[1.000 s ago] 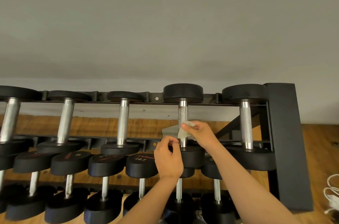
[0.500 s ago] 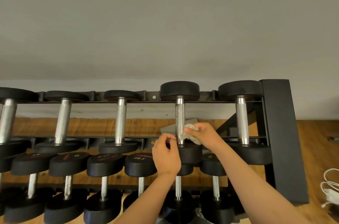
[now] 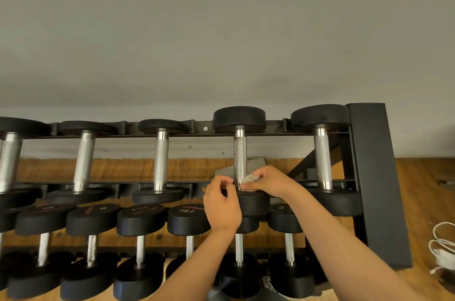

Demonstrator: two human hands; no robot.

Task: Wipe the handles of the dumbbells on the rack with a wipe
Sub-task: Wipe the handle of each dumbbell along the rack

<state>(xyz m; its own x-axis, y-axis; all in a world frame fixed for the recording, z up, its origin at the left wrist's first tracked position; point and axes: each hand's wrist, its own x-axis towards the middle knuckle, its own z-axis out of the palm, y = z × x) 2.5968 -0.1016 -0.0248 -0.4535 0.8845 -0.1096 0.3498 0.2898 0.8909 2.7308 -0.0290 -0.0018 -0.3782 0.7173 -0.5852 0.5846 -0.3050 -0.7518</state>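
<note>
The wipe (image 3: 250,178) sits at the near end of the top row's second handle (image 3: 240,152) from the right, pinched there by the right hand (image 3: 269,183). The left hand (image 3: 221,204) curls its fingers at the handle's other side (on the wipe or not, I cannot tell). This handle looks nearly done; the others on the rack (image 3: 376,177) show no sign either way. Dumbbell heads crowd close below; a white cable (image 3: 443,251) lies well aside.

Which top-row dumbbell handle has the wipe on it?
The second handle from the right: the wipe is pressed against its lower end; the other top-row handles are bare.
</note>
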